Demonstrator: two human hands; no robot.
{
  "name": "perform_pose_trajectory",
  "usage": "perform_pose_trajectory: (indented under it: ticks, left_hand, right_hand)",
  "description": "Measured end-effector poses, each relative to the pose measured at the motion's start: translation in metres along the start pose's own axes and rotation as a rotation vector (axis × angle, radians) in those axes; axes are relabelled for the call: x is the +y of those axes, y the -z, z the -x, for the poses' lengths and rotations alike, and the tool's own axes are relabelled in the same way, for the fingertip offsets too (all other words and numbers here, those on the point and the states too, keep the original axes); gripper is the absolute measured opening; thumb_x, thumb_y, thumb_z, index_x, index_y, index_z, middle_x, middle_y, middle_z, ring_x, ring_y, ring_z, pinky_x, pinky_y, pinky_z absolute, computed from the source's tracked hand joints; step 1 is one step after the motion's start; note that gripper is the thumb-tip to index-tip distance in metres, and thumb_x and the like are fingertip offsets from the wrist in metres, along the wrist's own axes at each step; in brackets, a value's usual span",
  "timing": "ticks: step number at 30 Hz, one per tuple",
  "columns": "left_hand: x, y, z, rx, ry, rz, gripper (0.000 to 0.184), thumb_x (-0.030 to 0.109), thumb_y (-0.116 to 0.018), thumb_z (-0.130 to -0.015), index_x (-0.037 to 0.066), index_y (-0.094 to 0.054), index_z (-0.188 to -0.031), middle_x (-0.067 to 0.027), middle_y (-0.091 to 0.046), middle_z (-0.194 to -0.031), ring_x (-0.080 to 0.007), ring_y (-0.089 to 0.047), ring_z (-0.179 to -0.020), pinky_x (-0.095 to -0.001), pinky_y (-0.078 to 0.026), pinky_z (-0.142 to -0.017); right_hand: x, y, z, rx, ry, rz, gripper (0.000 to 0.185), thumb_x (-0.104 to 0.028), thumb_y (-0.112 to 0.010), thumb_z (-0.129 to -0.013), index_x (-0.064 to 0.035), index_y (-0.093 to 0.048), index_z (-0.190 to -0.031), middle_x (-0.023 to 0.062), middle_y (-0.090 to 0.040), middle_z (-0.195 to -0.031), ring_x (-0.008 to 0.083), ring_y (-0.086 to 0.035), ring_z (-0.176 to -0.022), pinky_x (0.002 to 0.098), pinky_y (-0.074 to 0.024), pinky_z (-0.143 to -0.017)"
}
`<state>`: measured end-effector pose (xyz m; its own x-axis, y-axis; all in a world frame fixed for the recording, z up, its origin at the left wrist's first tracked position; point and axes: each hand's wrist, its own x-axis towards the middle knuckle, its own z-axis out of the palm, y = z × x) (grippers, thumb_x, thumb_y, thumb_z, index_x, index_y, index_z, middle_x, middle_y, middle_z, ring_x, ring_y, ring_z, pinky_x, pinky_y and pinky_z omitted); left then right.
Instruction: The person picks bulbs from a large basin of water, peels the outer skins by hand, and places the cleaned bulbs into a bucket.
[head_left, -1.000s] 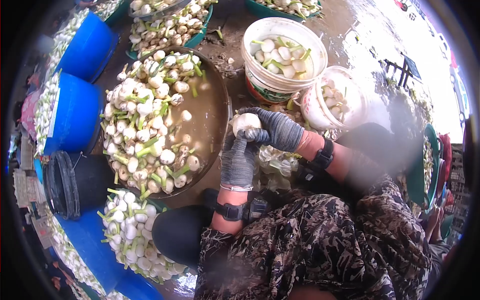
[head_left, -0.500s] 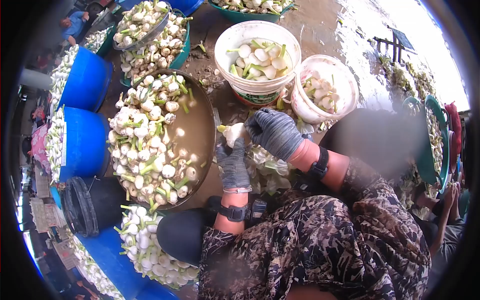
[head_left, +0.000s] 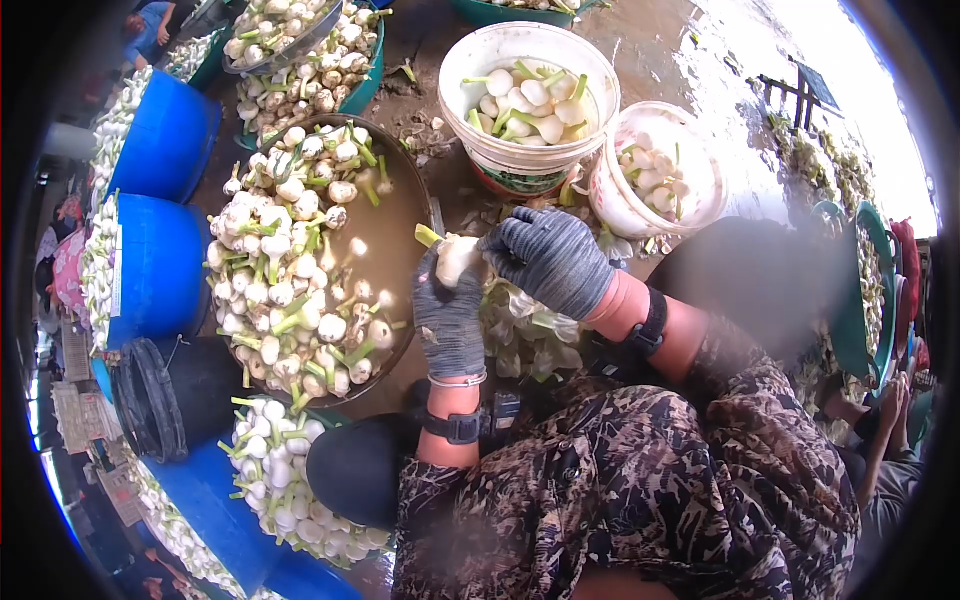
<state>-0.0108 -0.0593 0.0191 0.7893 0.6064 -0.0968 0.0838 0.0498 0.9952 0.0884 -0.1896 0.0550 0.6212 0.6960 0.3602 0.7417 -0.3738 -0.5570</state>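
A white garlic bulb (head_left: pixel 458 260) with a short green stem is gripped in the gloved fingers of my left hand (head_left: pixel 448 325), its stem pointing up and left. Against the bulb's right side press the curled fingertips of my gloved right hand (head_left: pixel 558 260); whatever they pinch is hidden. To the left, a wide round basin (head_left: pixel 405 345) holds murky water and a heap of unpeeled garlic bulbs (head_left: pixel 270 250). Beyond my hands, a white bucket (head_left: pixel 465 60) contains clean bulbs with green stems. Loose peeled skins (head_left: pixel 520 335) lie below my right hand.
A smaller white bucket (head_left: pixel 705 190) with bulbs stands at the right of the first. Blue tubs (head_left: pixel 160 265) heaped with garlic and a black bucket (head_left: pixel 190 395) line the left side. More clean bulbs (head_left: pixel 285 480) are piled near my left knee. Other people sit at the edges.
My left hand and the bulb have shifted slightly left and up, the bulb tilting. The right hand has turned a little, with its fingertips now against the bulb.
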Motion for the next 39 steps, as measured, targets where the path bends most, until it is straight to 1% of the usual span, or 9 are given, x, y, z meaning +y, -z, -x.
perform_pose_trajectory:
  ticks: [9,11,20,22,24,28,30,37,39]
  left_hand:
    - [-0.004,0.006,-0.001,-0.083,-0.175,-0.254,0.042,0.014,-0.066,-0.09,0.0,-0.053,-0.128,-0.0097,-0.061,-0.119,-0.0191,-0.058,-0.11,-0.0328,-0.046,-0.098]
    - [0.002,0.003,-0.001,-0.142,-0.031,0.096,0.048,0.014,-0.064,-0.092,0.002,-0.046,-0.135,-0.0095,-0.057,-0.124,-0.0179,-0.055,-0.113,-0.0321,-0.045,-0.099]
    - [-0.044,-0.002,-0.007,-0.111,0.089,0.147,0.044,0.011,-0.062,-0.091,0.003,-0.045,-0.131,-0.0091,-0.054,-0.121,-0.0195,-0.056,-0.108,-0.0348,-0.053,-0.091]
    - [-0.042,0.002,-0.001,-0.117,0.097,0.401,0.045,0.012,-0.063,-0.089,0.004,-0.047,-0.131,-0.0095,-0.055,-0.12,-0.0215,-0.059,-0.102,-0.0373,-0.055,-0.087]
    - [-0.036,0.011,-0.001,-0.154,0.14,0.474,0.046,0.014,-0.064,-0.087,0.006,-0.049,-0.13,-0.0097,-0.056,-0.12,-0.0236,-0.061,-0.099,-0.0398,-0.056,-0.084]
    - [-0.034,0.019,-0.001,-0.296,0.231,0.676,0.05,0.018,-0.065,-0.085,0.007,-0.05,-0.131,-0.0088,-0.057,-0.118,-0.0253,-0.06,-0.099,-0.0432,-0.056,-0.08]
    - [-0.026,0.018,0.002,-0.316,0.324,0.706,0.052,0.019,-0.066,-0.084,0.007,-0.049,-0.132,-0.0087,-0.056,-0.119,-0.0256,-0.059,-0.101,-0.0439,-0.056,-0.08]
    - [-0.02,0.022,0.002,-0.397,0.158,0.177,0.062,0.025,-0.07,-0.083,0.007,-0.045,-0.138,-0.0074,-0.054,-0.122,-0.0204,-0.054,-0.11,-0.0359,-0.051,-0.089]
    - [-0.009,0.017,0.008,-0.399,0.274,0.33,0.065,0.028,-0.071,-0.083,0.006,-0.045,-0.138,-0.0062,-0.054,-0.12,-0.0174,-0.054,-0.109,-0.032,-0.048,-0.092]
  right_hand:
    - [0.005,-0.009,0.001,-0.016,-0.174,-0.164,0.018,-0.021,-0.067,-0.079,-0.005,-0.059,-0.082,0.0162,-0.06,-0.074,0.0372,-0.061,-0.072,0.0439,-0.0494,-0.064]
    - [0.008,-0.009,0.002,-0.032,-0.25,-0.31,0.02,-0.022,-0.068,-0.08,-0.0037,-0.06,-0.083,0.0178,-0.061,-0.073,0.0382,-0.061,-0.072,0.0433,-0.0499,-0.065]
    - [0.031,-0.029,0.014,-0.123,-0.542,-0.744,0.024,-0.024,-0.062,-0.085,0.0001,-0.062,-0.085,0.0183,-0.064,-0.072,0.0339,-0.063,-0.067,0.0413,-0.0505,-0.067]
    - [0.061,-0.024,0.011,-0.052,-0.67,-0.537,0.023,-0.022,-0.061,-0.086,-0.0012,-0.065,-0.092,0.0168,-0.065,-0.073,0.0323,-0.063,-0.069,0.0407,-0.0509,-0.07]
    - [0.084,-0.01,0.008,0.017,-0.533,0.073,0.023,-0.023,-0.064,-0.084,-0.0035,-0.066,-0.096,0.0161,-0.065,-0.073,0.0347,-0.063,-0.071,0.0428,-0.0514,-0.07]
    - [0.052,0.014,0.002,0.108,-0.307,0.192,0.02,-0.022,-0.066,-0.082,-0.0065,-0.067,-0.096,0.0144,-0.066,-0.082,0.0346,-0.063,-0.079,0.0426,-0.0513,-0.074]
    - [0.027,0.013,0.001,0.166,0.181,-0.01,0.015,-0.019,-0.066,-0.083,-0.0084,-0.067,-0.093,0.0122,-0.065,-0.088,0.0327,-0.062,-0.084,0.0419,-0.0494,-0.075]
    - [0.015,-0.001,0.012,-0.04,0.164,-0.174,0.011,-0.018,-0.066,-0.082,-0.0083,-0.065,-0.087,0.0113,-0.06,-0.077,0.0327,-0.06,-0.076,0.0425,-0.0482,-0.07]
    - [0.017,0.0,0.011,-0.062,0.164,-0.165,0.011,-0.018,-0.066,-0.082,-0.0072,-0.063,-0.083,0.0121,-0.061,-0.075,0.0326,-0.061,-0.072,0.0423,-0.0488,-0.066]
